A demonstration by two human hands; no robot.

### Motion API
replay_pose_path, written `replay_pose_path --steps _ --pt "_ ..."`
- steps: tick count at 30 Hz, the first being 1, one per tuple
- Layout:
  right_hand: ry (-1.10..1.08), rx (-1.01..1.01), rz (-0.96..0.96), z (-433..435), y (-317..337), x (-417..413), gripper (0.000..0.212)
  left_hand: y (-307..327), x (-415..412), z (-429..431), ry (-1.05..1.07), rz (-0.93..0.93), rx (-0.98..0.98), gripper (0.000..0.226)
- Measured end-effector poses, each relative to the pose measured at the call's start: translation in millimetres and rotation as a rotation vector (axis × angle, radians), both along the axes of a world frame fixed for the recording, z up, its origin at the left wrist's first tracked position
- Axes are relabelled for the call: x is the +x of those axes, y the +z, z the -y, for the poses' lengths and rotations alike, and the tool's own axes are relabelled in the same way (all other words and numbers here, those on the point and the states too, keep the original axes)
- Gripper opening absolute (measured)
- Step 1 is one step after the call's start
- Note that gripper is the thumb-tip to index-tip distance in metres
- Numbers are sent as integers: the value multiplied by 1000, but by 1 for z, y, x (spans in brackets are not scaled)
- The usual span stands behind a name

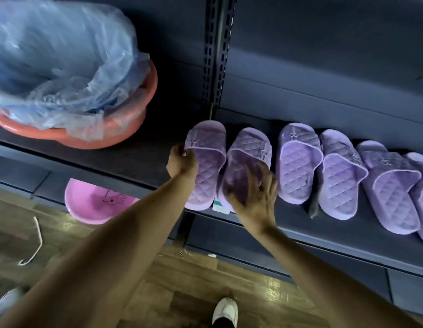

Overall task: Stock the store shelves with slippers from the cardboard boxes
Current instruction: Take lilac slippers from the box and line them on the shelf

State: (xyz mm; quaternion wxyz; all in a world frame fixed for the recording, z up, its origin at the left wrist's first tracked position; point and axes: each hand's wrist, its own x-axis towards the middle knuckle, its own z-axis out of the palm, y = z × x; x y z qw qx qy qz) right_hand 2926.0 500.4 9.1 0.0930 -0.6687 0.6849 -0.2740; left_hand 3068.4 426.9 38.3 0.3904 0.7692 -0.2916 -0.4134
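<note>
Several lilac quilted slippers lie in a row on the dark shelf (139,159), toes toward the back. My left hand (182,160) grips the left edge of the leftmost slipper (209,147). Beside it lies the second slipper (252,147), and my right hand (255,195) rests on its heel end with fingers spread and blurred. Further right lie a third slipper (297,162) and a fourth slipper (338,176), with more running off the right edge. No cardboard box is in view.
A stack of orange basins (87,136) under crumpled clear plastic (54,58) fills the shelf's left part. A pink basin (94,204) sits on the lower shelf. A perforated upright (217,50) divides the shelf bays. A white strap (36,242) lies on the wooden floor.
</note>
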Motion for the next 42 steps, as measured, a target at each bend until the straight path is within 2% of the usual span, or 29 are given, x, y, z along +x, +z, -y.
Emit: replay_pose_path --steps 3,6,8,9,11,13,17,24,27,30,35,38,42 --pt "92 80 -137 -4 -2 2 70 -2 6 -7 -238 104 -99 40" --pt "166 142 -180 1 5 1 72 -15 16 -38 -566 437 -302 69" --pt "200 250 -169 7 9 -3 83 -28 19 -62 -757 635 -277 67" --pt "212 296 -151 10 9 -6 85 -32 21 -69 -852 699 -264 75" --pt "235 343 -166 19 10 -12 77 -41 25 -69 -977 764 -267 103" --pt "259 387 -203 27 12 -15 72 -44 27 -57 -1034 754 -236 110" --pt "254 445 -213 37 17 -20 71 -32 17 -34 -1120 763 -80 82" --pt "195 399 -265 49 15 -22 63 -18 -9 -10 -1069 689 18 74" --pt "173 391 -228 55 19 -18 60 -13 -12 -6 -1055 732 -7 71" --pt "185 385 -199 50 21 -18 57 -3 -14 -10 -1011 817 -97 59" --pt "220 345 -141 11 16 -33 56 5 -16 -46 -894 822 -157 48" --pt "156 376 -65 -6 19 -48 54 13 -21 -56 -903 823 -156 47" --pt "119 343 24 -35 48 -77 51 33 -47 -77 -1040 855 -225 49"
